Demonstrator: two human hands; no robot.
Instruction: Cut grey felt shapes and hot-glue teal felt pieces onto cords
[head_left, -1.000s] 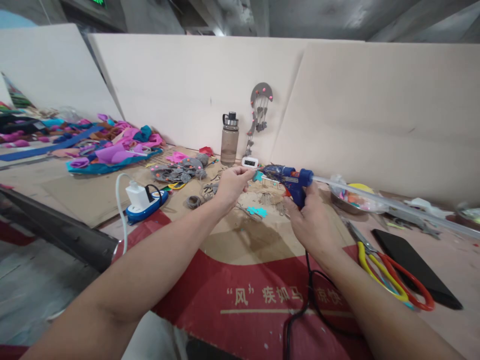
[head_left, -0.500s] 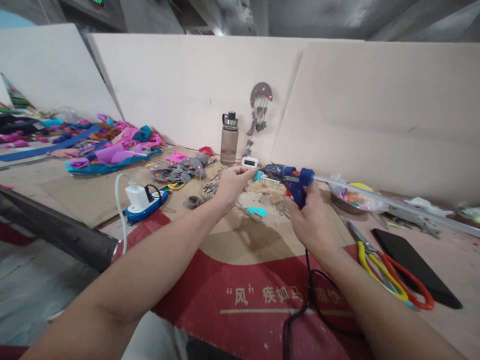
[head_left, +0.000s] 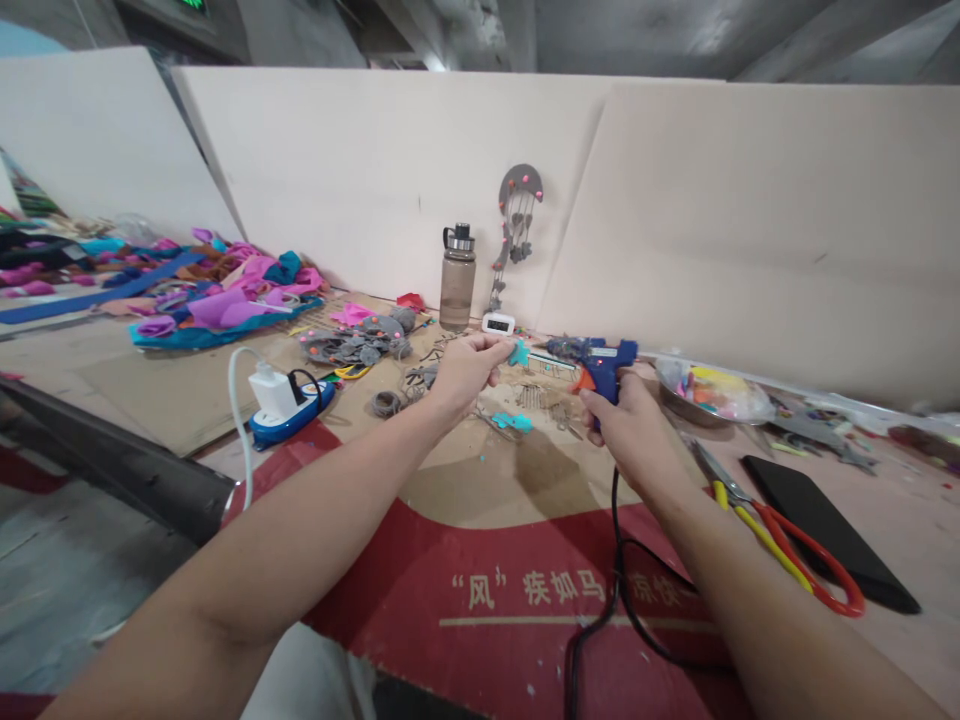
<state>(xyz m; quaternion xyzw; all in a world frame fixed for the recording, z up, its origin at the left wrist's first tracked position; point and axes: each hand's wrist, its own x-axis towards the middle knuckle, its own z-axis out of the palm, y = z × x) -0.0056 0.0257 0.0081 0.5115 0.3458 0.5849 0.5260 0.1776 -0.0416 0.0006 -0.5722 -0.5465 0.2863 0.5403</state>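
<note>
My left hand [head_left: 471,368] pinches a small turquoise felt piece [head_left: 518,353] between thumb and fingertips, above the cardboard. Wrapped round the handle of a blue glue gun [head_left: 600,368] is my right hand [head_left: 624,412]. The gun's nozzle points left toward the felt piece, with a gap between them; a long clear glue stick [head_left: 757,384] runs out of its back. More turquoise felt cutouts [head_left: 512,422] lie on the cardboard below. A black cord [head_left: 618,560] hangs down from the gun's handle.
At right lie red-and-yellow-handled scissors [head_left: 772,535], a black phone [head_left: 829,530] and a metal bowl [head_left: 709,398] of scraps. A water bottle [head_left: 457,280] and a small digital clock [head_left: 498,323] stand at the back. Left are grey felt pieces [head_left: 352,342], a blue power strip [head_left: 294,415] and colourful fabric [head_left: 232,300].
The glue gun in my right hand has moved right, away from the felt piece, and its glue stick sits lower. My left hand stays nearly in place with the felt.
</note>
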